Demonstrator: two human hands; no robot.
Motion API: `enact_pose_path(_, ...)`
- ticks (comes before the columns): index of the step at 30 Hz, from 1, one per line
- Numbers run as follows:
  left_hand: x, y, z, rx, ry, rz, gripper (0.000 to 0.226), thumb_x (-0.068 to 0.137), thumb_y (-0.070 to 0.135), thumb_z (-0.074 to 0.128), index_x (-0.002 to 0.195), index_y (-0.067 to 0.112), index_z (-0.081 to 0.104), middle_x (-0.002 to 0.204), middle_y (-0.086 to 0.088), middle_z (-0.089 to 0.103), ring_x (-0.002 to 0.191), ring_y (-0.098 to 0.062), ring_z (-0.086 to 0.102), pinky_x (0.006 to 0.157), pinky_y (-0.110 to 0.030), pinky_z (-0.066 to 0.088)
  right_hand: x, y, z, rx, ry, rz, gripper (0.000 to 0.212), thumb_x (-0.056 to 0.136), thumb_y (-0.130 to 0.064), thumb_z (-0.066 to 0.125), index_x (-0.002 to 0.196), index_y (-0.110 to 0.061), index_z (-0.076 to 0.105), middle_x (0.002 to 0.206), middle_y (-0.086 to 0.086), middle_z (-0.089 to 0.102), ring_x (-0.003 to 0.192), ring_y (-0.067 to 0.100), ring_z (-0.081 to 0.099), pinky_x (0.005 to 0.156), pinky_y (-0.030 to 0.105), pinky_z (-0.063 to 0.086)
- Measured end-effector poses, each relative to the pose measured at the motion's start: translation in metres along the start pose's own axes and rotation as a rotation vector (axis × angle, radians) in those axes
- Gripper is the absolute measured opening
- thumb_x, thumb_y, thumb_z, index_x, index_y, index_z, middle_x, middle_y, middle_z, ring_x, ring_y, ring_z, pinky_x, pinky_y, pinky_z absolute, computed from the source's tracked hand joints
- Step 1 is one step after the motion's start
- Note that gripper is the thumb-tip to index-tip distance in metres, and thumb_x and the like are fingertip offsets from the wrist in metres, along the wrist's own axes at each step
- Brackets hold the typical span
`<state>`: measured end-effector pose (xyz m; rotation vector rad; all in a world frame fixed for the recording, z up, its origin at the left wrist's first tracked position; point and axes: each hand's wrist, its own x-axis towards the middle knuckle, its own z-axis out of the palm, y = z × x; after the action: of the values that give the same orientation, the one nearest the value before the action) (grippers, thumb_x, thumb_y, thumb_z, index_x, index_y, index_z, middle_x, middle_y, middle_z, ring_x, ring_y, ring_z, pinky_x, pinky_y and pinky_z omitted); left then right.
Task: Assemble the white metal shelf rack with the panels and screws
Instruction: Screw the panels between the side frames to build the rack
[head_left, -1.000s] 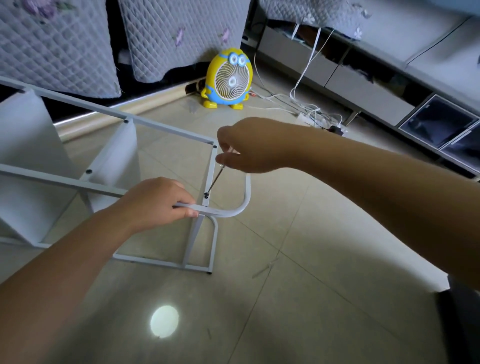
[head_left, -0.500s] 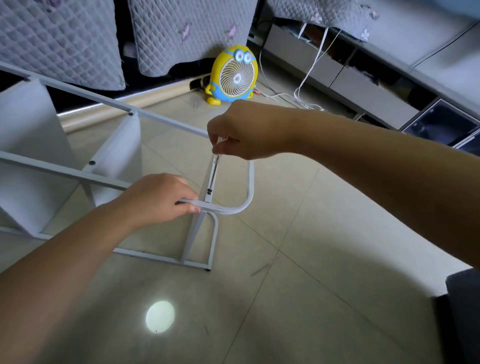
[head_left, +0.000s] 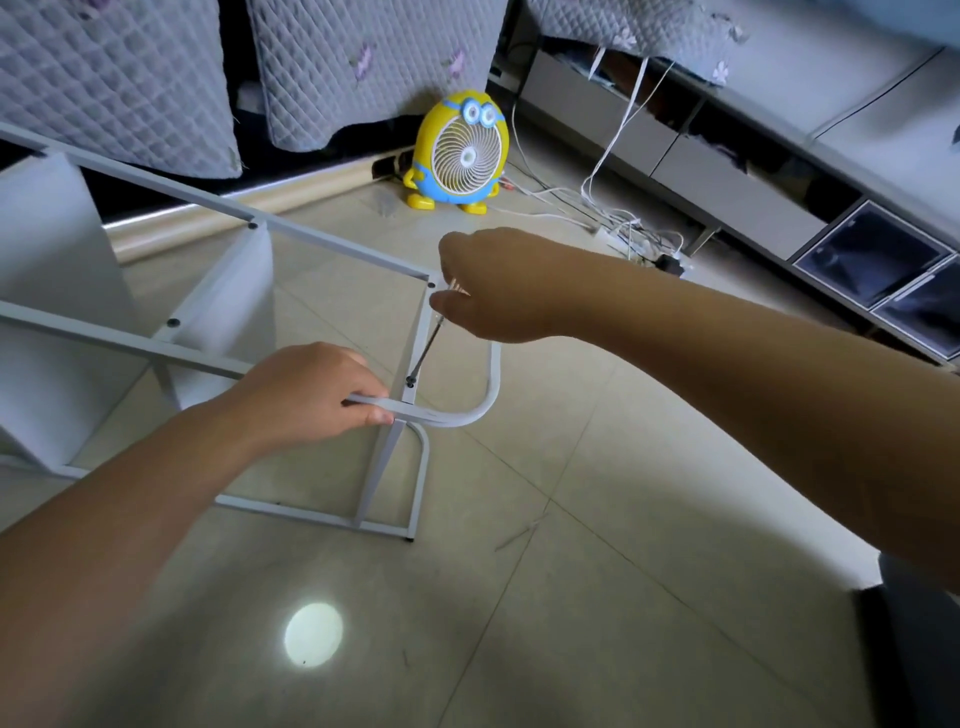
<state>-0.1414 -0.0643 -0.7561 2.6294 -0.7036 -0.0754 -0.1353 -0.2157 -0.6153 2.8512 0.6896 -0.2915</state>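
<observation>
**A:** So where's the rack at? Looks like it's on its side.

**B:** Yep, the white metal shelf rack (head_left: 332, 249) lies on the tiled floor (head_left: 597, 571), and I'll use the yellow cartoon fan (head_left: 460, 153) as the landmark. The rack sits on the near side of the fan, stretching off to its left. Two white panels (head_left: 228, 291) stand between the frame bars over there, with dark screw heads showing on the bars.

**A:** And the hands?

**B:** The left hand (head_left: 306, 397) is closed around a curved white tube (head_left: 467, 410), its fingers (head_left: 371, 415) curled over and under it right where the tube crosses the end bar of the rack. The tube bends up in a hook shape toward the fan side. The right hand (head_left: 498, 286) is nearer the fan, directly in front of it, fingers pressed together pinching the top of a thin screwdriver (head_left: 423, 353). The handle is mostly buried in the grip, so I can't tell much about it.

**A:** Where's the tip?

**B:** The shaft slants down away from the fan and the tip sits on a dark screw (head_left: 411, 383) in the end bar, just above the curved tube and just beside the left hand's fingertips.

**A:** Anything else around?

**B:** White cables (head_left: 613, 218) in a tangle right of the fan, quilted grey covers (head_left: 363, 67) hanging behind it, and a round bright light spot (head_left: 313, 634) on the floor closest to the camera.
</observation>
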Motion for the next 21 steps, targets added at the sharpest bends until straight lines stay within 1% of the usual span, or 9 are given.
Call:
enact_pose_path(1,0.000,0.000,0.001,0.004,0.002,0.005,0.031,0.088,0.040,0.056,0.077,0.013,0.068,0.069,0.003,0.048,0.061,-0.007,0.044,0.053,-0.021,0.028,-0.002,0.001,0.000,-0.005,-0.023,-0.058,0.029,0.098,-0.025,0.036,0.118,-0.006,0.044,0.117,0.011,0.050,0.097,0.023,0.047,0.072,0.022,0.029)
enact_pose_path(4,0.000,-0.002,0.003,0.024,0.017,0.020,0.038,0.088,0.046,0.052,0.081,0.012,0.069,0.070,0.002,0.049,0.061,-0.008,0.044,0.052,-0.020,0.027,-0.005,0.005,-0.001,-0.099,-0.025,-0.219,0.023,0.097,-0.019,0.039,0.115,-0.008,0.047,0.114,0.008,0.051,0.093,0.020,0.047,0.071,0.023,0.031)
enact_pose_path(8,-0.001,-0.003,0.003,0.054,0.020,0.035,0.034,0.088,0.042,0.053,0.085,0.011,0.068,0.073,0.001,0.051,0.060,-0.009,0.041,0.053,-0.020,0.026,-0.008,0.008,0.000,-0.127,0.037,-0.296,0.025,0.096,-0.025,0.043,0.114,-0.010,0.053,0.108,0.006,0.060,0.094,0.022,0.053,0.072,0.026,0.035)
enact_pose_path(11,-0.002,-0.003,0.004,0.047,0.037,0.058,0.046,0.087,0.051,0.048,0.084,0.010,0.068,0.072,0.000,0.052,0.063,-0.010,0.045,0.053,-0.020,0.027,-0.011,0.011,0.003,-0.038,0.053,-0.222,0.026,0.095,-0.026,0.044,0.111,-0.009,0.055,0.104,0.008,0.063,0.085,0.021,0.050,0.066,0.024,0.029)
enact_pose_path(13,-0.003,-0.003,0.003,0.024,0.060,0.071,0.066,0.072,0.064,0.033,0.084,0.010,0.069,0.074,-0.001,0.055,0.067,-0.013,0.050,0.054,-0.020,0.030,-0.012,0.012,0.006,0.055,0.043,-0.095,0.027,0.096,-0.027,0.043,0.111,-0.007,0.055,0.101,0.005,0.059,0.082,0.015,0.041,0.063,0.020,0.024)
enact_pose_path(15,-0.003,-0.004,0.003,0.018,0.075,0.092,0.081,0.059,0.069,0.018,0.082,0.011,0.069,0.073,0.000,0.054,0.068,-0.014,0.051,0.054,-0.020,0.031,-0.010,0.008,0.007,0.111,0.037,0.029,0.028,0.097,-0.028,0.041,0.108,-0.007,0.055,0.094,0.002,0.049,0.086,0.013,0.038,0.069,0.019,0.026)
enact_pose_path(17,-0.003,-0.004,0.004,0.014,0.083,0.103,0.083,0.056,0.068,0.014,0.081,0.011,0.069,0.070,0.000,0.052,0.067,-0.014,0.050,0.053,-0.021,0.031,-0.005,0.000,0.008,0.111,0.052,0.081,0.022,0.096,-0.027,0.041,0.092,-0.008,0.052,0.083,-0.001,0.042,0.083,0.016,0.039,0.070,0.025,0.031)
enact_pose_path(19,-0.003,-0.005,0.004,-0.010,0.099,0.099,0.084,0.056,0.068,0.015,0.083,0.011,0.070,0.071,-0.001,0.054,0.067,-0.015,0.051,0.054,-0.024,0.034,0.001,-0.009,0.007,0.108,0.067,0.097,0.029,0.095,-0.022,0.042,0.069,-0.010,0.039,0.070,-0.003,0.035,0.068,0.017,0.038,0.061,0.026,0.032)
enact_pose_path(21,-0.002,-0.005,0.003,-0.018,0.101,0.090,0.084,0.056,0.069,0.016,0.084,0.011,0.071,0.072,-0.001,0.055,0.067,-0.015,0.051,0.056,-0.027,0.036,0.002,-0.016,0.002,0.066,0.068,0.066,0.034,0.094,-0.018,0.041,0.063,-0.013,0.031,0.065,-0.004,0.032,0.057,0.013,0.033,0.050,0.024,0.027)
